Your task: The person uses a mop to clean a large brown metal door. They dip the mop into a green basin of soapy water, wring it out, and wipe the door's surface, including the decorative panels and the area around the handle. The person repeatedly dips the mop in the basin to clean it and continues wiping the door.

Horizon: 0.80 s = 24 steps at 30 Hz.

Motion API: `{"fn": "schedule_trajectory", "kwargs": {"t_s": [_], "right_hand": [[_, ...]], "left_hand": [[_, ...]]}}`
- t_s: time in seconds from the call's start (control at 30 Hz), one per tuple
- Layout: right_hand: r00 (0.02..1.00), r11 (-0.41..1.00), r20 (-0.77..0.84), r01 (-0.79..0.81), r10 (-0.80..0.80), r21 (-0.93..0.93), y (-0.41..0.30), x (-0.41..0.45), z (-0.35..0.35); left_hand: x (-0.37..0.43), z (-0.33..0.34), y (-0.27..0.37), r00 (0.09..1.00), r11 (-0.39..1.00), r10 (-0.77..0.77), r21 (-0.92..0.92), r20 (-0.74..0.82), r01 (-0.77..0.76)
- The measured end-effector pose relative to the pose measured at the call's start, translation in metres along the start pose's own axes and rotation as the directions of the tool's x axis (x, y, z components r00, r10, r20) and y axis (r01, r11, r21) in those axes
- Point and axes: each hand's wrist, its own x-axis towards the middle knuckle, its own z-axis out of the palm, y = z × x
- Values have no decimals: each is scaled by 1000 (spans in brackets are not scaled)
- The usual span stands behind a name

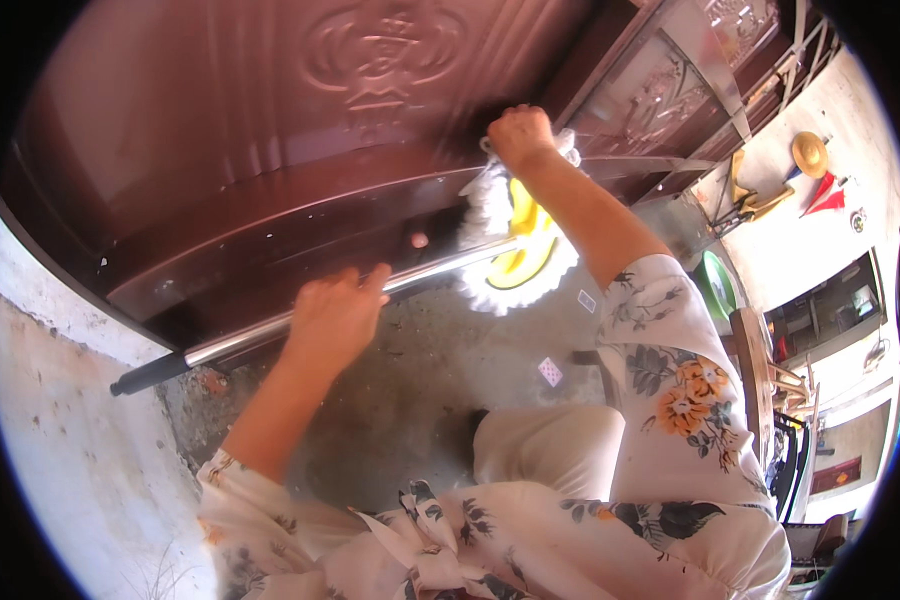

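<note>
My left hand (337,319) is wrapped around the metal pole (450,265) of a mop, about midway along it. The pole slants across the view, with its black end grip (150,373) low on the left. At the other end is a yellow mop plate (523,259), ringed by a fluffy white mop pad (484,214). My right hand (523,135) is closed on the pad's upper edge, against a dark red-brown door (195,97) with embossed ornament. The fingertips of that hand are hidden, and my right forearm covers part of the pad.
Two playing cards, one face up (550,371) and one near the mop (586,301), lie on the concrete floor (412,375). A whitewashed wall (52,375) borders the left. On the right are a green basin (715,285), wooden furniture (751,375) and a hanging straw hat (810,155).
</note>
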Motion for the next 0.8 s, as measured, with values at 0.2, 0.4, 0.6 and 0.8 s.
{"fn": "schedule_trajectory", "kwargs": {"t_s": [0.2, 0.4, 0.6, 0.8], "right_hand": [[991, 974, 25, -133, 131, 183, 9, 10, 12], [928, 871, 31, -360, 371, 334, -12, 8, 25], [876, 794, -254, -207, 411, 571, -87, -23, -11], [645, 703, -594, 121, 481, 700, -114, -60, -15]], "left_hand": [[17, -12, 12, 999, 1000, -3, 22, 43, 2], [5, -30, 2, 1000, 998, 15, 54, 21, -16], [-63, -41, -22, 997, 988, -79, 129, -21, 81], [-90, -60, -34, 999, 961, -39, 275, -19, 43]]}}
